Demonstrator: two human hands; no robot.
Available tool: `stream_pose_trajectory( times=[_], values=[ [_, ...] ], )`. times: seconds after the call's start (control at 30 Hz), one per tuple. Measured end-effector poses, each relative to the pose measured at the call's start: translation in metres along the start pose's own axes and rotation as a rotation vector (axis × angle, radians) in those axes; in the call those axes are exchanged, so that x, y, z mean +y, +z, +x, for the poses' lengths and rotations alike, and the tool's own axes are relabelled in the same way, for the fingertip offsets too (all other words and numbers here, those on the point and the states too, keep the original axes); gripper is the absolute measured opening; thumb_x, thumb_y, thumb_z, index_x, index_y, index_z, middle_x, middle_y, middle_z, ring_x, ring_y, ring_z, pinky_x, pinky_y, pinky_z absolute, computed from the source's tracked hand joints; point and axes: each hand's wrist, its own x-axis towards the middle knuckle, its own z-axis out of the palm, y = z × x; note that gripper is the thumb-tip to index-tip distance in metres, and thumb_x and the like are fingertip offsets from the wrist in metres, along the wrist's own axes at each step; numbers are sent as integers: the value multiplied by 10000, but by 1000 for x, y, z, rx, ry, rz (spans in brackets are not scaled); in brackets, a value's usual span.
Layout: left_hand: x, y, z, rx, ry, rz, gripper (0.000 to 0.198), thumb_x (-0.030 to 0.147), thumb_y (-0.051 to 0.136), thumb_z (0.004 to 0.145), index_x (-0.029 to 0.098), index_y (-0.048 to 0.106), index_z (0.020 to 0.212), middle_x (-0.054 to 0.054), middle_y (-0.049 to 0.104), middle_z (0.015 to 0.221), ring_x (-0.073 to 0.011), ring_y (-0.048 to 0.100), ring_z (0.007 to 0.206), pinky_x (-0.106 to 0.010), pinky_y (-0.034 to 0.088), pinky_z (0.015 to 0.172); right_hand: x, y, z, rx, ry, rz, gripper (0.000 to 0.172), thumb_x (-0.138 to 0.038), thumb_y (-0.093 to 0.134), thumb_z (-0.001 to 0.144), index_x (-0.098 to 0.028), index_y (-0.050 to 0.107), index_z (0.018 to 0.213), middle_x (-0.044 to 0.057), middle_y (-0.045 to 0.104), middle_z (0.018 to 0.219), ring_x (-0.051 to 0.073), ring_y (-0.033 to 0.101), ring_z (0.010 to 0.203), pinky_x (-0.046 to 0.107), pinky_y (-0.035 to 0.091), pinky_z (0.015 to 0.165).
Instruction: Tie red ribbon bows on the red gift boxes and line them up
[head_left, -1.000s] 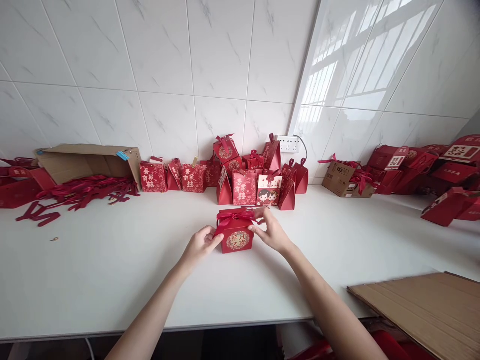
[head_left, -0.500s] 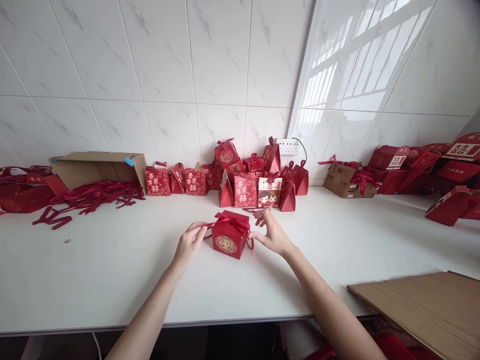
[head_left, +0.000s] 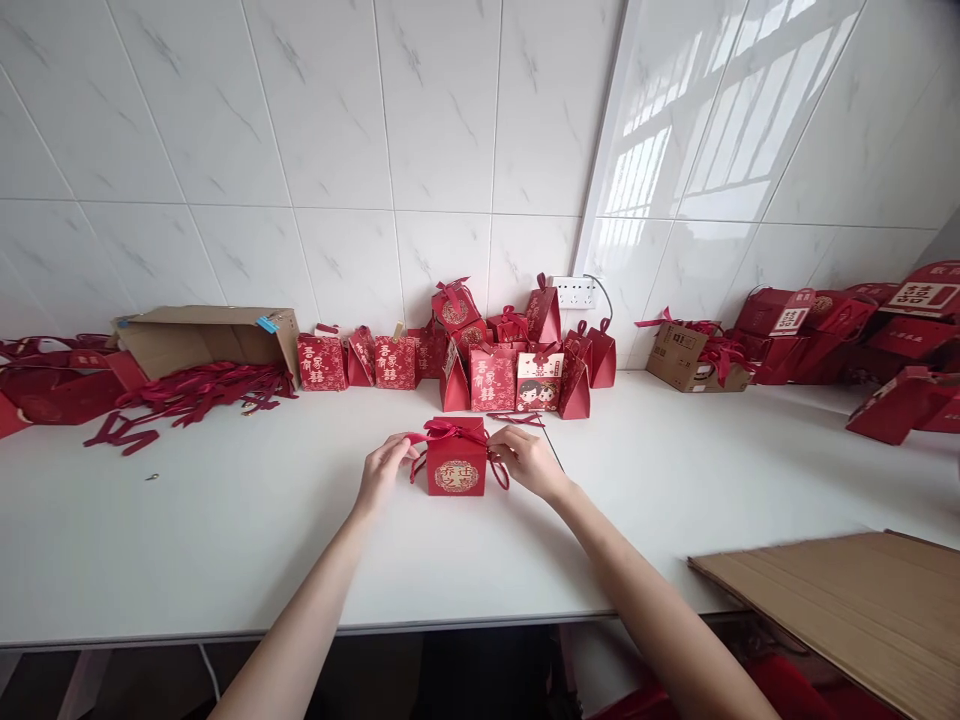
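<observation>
A red gift box (head_left: 457, 478) with a round gold emblem stands upright on the white table, its printed face toward me. A red ribbon (head_left: 450, 430) is tied in a bow across its top, and cord loops hang at both sides. At the box's left, my left hand (head_left: 384, 468) is closed in a pinch on the ribbon's left end. On the other side my right hand (head_left: 529, 462) has its thumb and fingers pinched together at the ribbon's right end, close against the box edge. The fingertips partly cover the ribbon there.
Several finished red boxes (head_left: 493, 380) stand along the tiled wall. A cardboard carton (head_left: 217, 330) with loose ribbons (head_left: 202, 390) lies at left, a smaller carton (head_left: 679, 358) at right. More red boxes (head_left: 892, 405) pile at far right. A cardboard sheet (head_left: 840, 600) overhangs the front right edge.
The gift box has turned to face me squarely. My right hand has closed from spread fingers to a pinch at the ribbon. My left hand keeps its hold.
</observation>
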Motion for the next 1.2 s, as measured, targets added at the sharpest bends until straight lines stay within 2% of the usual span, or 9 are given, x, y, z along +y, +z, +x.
stream_pose_trajectory(
  times=[0.13, 0.3, 0.4, 0.57, 0.7, 0.87, 1.0, 1.1, 1.2],
  values=[
    [6, -6, 4, 86, -46, -113, 311, 440, 591, 666, 180, 495, 525, -121, 669, 1031, -257, 585, 996, -325, 496, 731, 6, -7, 4, 158, 116, -71, 148, -189, 393, 862, -219, 528, 810, 92, 574, 880, 218, 581, 775, 366, 501, 714],
    [40, -52, 29, 283, -47, -272, 339, 452, 482, 673, 213, 297, 521, -55, 658, 804, -218, 598, 956, -314, 502, 701, 29, -67, 4, 489, 364, -151, 97, -192, 354, 846, -226, 445, 839, 70, 528, 800, 230, 538, 765, 401, 469, 725],
    [75, -62, 44, 292, -32, -391, 316, 369, 565, 658, 215, 323, 525, -5, 561, 618, -183, 606, 775, -297, 503, 688, 22, -96, 15, 536, 428, -125, 105, -257, 343, 876, -226, 431, 827, 39, 553, 746, 199, 548, 677, 362, 479, 655],
    [127, -15, 52, -71, 92, -358, 200, 360, 572, 684, 166, 615, 702, -52, 647, 747, -201, 619, 794, -340, 503, 751, -35, -104, 64, 419, 219, 50, 160, -320, 418, 899, -203, 507, 836, 60, 608, 872, 181, 594, 774, 316, 501, 673],
    [149, 26, 52, -327, 196, -200, 291, 296, 635, 675, 132, 688, 909, -86, 692, 982, -223, 620, 922, -351, 478, 828, -74, -102, 105, 376, -69, -198, 110, -157, 451, 883, -187, 551, 847, 70, 544, 947, 173, 553, 835, 327, 475, 754],
    [160, 43, 54, -453, 219, -166, 376, 310, 625, 722, 129, 660, 1049, -87, 683, 1029, -225, 609, 944, -372, 447, 880, -85, -100, 130, 260, -181, -412, 179, -96, 407, 909, -149, 576, 883, 88, 488, 952, 179, 520, 835, 334, 449, 745],
    [165, 35, 56, -414, 196, -231, 225, 299, 609, 713, 128, 656, 852, -73, 678, 887, -164, 596, 711, -334, 472, 728, -85, -108, 127, 245, -166, -491, 195, -90, 401, 899, -146, 583, 855, 91, 510, 940, 164, 499, 727, 347, 431, 693],
    [166, 13, 62, -217, 172, -343, 219, 328, 547, 718, 176, 495, 570, -23, 593, 631, -117, 491, 505, -299, 445, 582, -86, -122, 113, 307, -140, -414, 157, -116, 447, 872, -155, 574, 788, 84, 542, 902, 167, 519, 727, 338, 440, 676],
    [160, -6, 70, -21, 234, -263, 294, 384, 449, 726, 212, 339, 514, -16, 540, 578, -138, 502, 539, -293, 445, 592, -86, -130, 100, 494, -127, -265, 134, -171, 460, 871, -179, 568, 793, 54, 595, 845, 168, 559, 769, 328, 464, 716]
  ],
)
